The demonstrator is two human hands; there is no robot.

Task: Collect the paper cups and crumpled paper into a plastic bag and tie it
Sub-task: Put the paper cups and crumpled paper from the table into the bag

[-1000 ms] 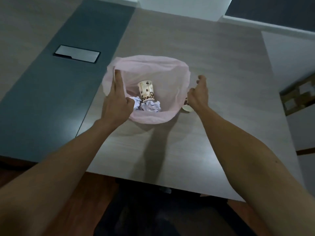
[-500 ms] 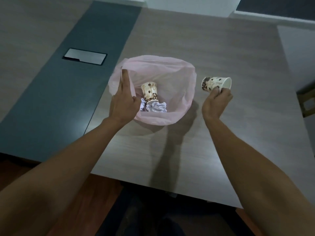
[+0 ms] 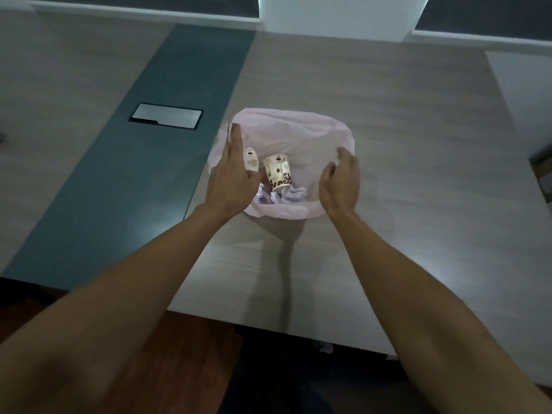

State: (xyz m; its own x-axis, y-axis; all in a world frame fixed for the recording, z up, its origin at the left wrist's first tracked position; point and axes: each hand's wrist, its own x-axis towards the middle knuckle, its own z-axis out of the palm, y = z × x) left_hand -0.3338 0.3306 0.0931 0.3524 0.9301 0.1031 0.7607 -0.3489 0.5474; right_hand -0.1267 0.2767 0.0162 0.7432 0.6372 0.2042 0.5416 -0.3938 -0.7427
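Collecting looked done: 2 cups (image 3: pixel 277 171) and paper (image 3: pixel 294 194) sat in bag (image 3: pixel 298 135), table center. Left hand (image 3: pixel 231 177) pinched rim at 9 o'clock; right hand (image 3: pixel 340 182) spread, empty, at 3. Next: gather rim, tie.

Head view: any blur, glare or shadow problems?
Head view: dim overall; soft glare patches on the table; right hand slightly motion-blurred; long shadow runs from the bag toward the near table edge; wide-angle bending at the edges.

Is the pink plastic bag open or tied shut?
Open. The pink plastic bag's mouth gapes wide, showing a spotted paper cup and crumpled white paper inside.
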